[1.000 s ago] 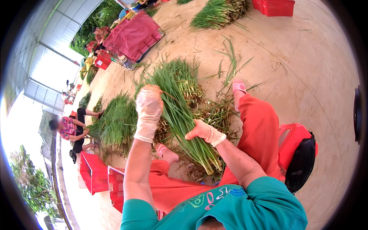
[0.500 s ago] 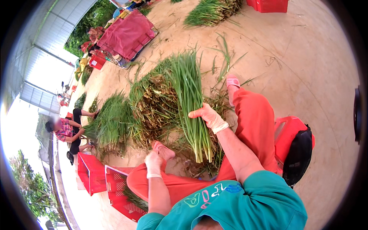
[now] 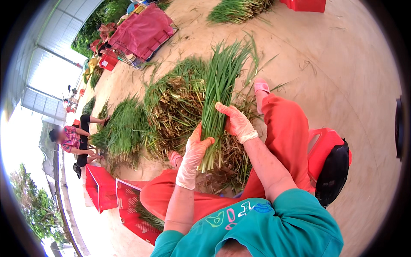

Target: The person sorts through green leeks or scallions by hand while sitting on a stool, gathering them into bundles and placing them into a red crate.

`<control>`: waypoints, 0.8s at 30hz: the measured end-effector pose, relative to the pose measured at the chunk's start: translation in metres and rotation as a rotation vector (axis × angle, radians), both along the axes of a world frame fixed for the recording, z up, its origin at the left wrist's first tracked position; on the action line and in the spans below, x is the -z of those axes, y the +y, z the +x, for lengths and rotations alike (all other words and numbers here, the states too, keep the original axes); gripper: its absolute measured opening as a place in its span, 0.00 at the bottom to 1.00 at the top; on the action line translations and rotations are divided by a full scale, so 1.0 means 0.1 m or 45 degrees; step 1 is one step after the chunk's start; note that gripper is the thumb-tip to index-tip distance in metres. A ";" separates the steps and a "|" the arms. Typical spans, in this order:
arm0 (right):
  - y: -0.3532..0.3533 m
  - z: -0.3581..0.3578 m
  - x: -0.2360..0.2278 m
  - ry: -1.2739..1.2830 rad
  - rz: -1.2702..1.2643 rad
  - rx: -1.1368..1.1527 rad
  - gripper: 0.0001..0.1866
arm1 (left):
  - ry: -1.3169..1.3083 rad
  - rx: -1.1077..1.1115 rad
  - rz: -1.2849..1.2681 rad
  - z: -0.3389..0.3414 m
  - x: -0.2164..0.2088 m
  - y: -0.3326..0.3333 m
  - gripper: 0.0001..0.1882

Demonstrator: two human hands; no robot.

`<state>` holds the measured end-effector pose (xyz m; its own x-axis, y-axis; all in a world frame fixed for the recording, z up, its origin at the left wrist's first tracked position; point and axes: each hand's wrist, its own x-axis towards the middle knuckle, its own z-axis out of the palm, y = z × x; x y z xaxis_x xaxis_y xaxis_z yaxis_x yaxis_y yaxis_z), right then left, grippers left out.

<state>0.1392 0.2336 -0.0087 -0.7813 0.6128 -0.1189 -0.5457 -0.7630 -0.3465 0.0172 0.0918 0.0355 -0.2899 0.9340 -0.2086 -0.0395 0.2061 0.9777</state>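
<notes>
A bundle of long green garlic chives (image 3: 219, 90) stands between my two gloved hands, leaves pointing away and pale stem ends toward me. My left hand (image 3: 195, 152) wraps the lower stems from the left, its thumb lying across them. From the right, my right hand (image 3: 234, 122) grips the bundle a little higher, thumb over the front. Both hands wear thin whitish gloves. Behind the bundle lies a large heap of untrimmed chives (image 3: 175, 111) with brown, dirty root ends. Loose brown trimmings (image 3: 237, 162) lie on the floor below my right hand.
At my left stand a red perforated crate (image 3: 132, 210) with chives inside and another red crate (image 3: 100, 188). Farther left a person (image 3: 72, 139) sits beside another chive pile (image 3: 122, 126). A red seat with a black bag (image 3: 334, 173) is at my right. A covered crate stack (image 3: 141, 32) stands far off.
My left hand has come up from near my knee and closed round the lower stems. The bundle has tilted, its leaf tips swinging right and its stem ends left.
</notes>
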 end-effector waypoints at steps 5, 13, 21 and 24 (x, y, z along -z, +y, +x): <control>-0.05 -0.09 0.24 0.160 -0.107 -0.031 0.22 | -0.239 0.069 -0.140 -0.02 -0.16 0.04 0.27; -0.05 -0.15 0.27 -0.047 -0.238 0.086 0.14 | 0.660 0.159 -0.112 0.03 -0.12 -0.04 0.41; -0.05 -0.12 0.12 -0.106 -0.227 0.166 0.11 | 0.450 0.100 -0.031 0.01 -0.12 -0.06 0.36; -0.06 -0.10 0.09 -0.186 -0.193 0.264 0.10 | 1.349 0.028 0.215 0.16 -0.31 -0.14 0.34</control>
